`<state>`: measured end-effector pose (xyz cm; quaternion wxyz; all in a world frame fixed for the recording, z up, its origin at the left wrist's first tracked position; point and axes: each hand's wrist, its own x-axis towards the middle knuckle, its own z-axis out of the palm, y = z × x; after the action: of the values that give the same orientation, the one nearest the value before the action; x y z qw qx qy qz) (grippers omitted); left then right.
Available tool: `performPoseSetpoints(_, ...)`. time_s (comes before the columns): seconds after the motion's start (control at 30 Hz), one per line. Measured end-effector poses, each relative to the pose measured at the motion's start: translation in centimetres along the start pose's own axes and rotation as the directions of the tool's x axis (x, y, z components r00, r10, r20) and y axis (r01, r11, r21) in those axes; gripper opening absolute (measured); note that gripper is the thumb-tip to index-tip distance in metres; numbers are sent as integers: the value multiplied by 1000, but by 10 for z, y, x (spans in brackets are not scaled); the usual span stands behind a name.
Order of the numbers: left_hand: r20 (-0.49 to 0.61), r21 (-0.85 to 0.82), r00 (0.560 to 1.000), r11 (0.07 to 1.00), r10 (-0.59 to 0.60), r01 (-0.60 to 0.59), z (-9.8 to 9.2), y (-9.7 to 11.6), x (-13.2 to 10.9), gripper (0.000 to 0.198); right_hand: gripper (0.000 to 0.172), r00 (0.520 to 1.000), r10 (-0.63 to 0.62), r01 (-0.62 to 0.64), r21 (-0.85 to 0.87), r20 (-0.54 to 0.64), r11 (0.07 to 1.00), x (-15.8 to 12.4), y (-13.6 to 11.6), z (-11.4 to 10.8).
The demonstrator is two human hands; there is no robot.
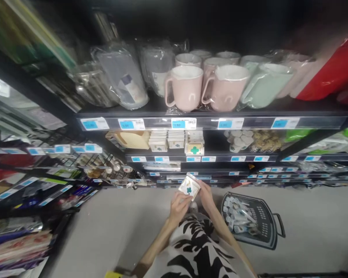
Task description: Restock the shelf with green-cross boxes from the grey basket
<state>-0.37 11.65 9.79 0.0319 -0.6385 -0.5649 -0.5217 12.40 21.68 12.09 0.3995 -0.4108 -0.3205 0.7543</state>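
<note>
The left hand (178, 206) and the right hand (205, 194) are both closed on a small cream box (189, 186). It is squarish, wrapped in glossy clear film and printed with a green clover-shaped mark. The left fingers curl round its lower near edge and the right fingers press its far side, so the box sits tilted between the two hands, in the air in front of the person's body and above the floor. Bare forearms run back to a garment with a black-and-white leaf print (195, 247).

Just to the right, on the smooth pale grey floor (104, 224), stands a dark grey plastic shopping basket (263, 218) with perforated walls and a loop handle. It holds a heap of small white tubes or bottles (236, 216) — too small to tell which.

Ahead rise black shelves fronted with blue-and-white price labels (183, 123). On the second shelf a stack of matching cream boxes with the green mark (194, 148) sits beside flatter cream packs. The top shelf (307, 110) carries rounded matte pink ceramic mugs (185, 88) — some film-wrapped — with mint green mugs (261, 87) to their right and a shiny red plastic item (330, 73) at the far end. The room is dim above, with more stocked racks to the left.
</note>
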Motion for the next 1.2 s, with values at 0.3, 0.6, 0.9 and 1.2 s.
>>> performPoseSetpoints(0.3,111,-41,993,999,39,-34,6,7,-3,29,36,997,-8,4,-47,-79,999,-5,-7,-13)
performPoseSetpoints(0.6,91,-116,977,972,-192,202,-5,10,-4,37,41,991,-66,97,-289,116,952,3,-16,-22)
performPoseSetpoints(0.9,280,-416,588,456,-759,786,-9,-8,35,36,44,921,13,176,-444,389,879,3,-15,-10)
performPoseSetpoints(1.2,269,-683,235,-13,-934,730,11,-4,24,39,59,977,-72,153,-428,200,891,17,-17,-11)
